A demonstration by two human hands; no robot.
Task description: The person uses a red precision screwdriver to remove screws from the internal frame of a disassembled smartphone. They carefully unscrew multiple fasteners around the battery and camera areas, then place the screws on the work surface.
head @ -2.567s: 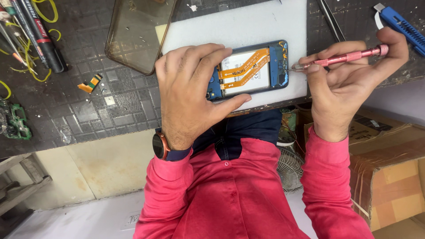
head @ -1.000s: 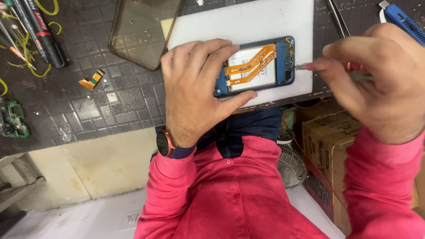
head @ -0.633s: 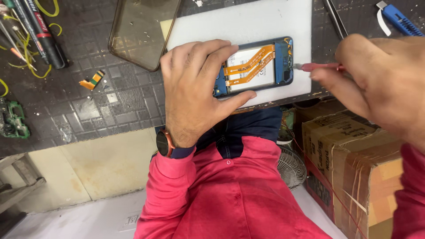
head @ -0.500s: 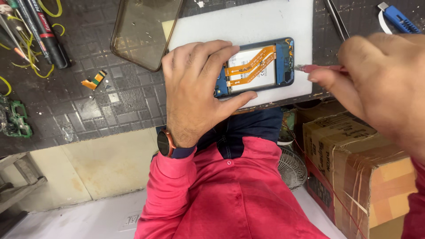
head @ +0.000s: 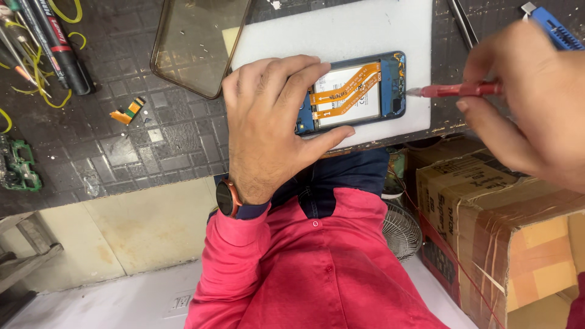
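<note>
An opened blue phone (head: pixel 356 91) with orange flex cables over its battery lies on a white foam pad (head: pixel 341 30). My left hand (head: pixel 271 122) presses down on the phone's left half, fingers over the top edge and thumb under the bottom edge. My right hand (head: pixel 530 103) holds a red-handled screwdriver (head: pixel 457 91) level. Its tip sits just right of the phone's right end, at the pad's edge.
A clear brownish phone case (head: pixel 198 39) lies left of the pad on the dark grid mat (head: pixel 152 146). Markers (head: pixel 52 42), a small orange flex part (head: pixel 129 111), a green circuit board (head: pixel 18 164) and a blue cutter (head: pixel 551 24) lie around. Taped cardboard boxes (head: pixel 499 225) stand lower right.
My right hand has come closer to the camera and now looms larger. The screwdriver tip stays by the phone's right end. My left hand has kept its hold on the phone.
</note>
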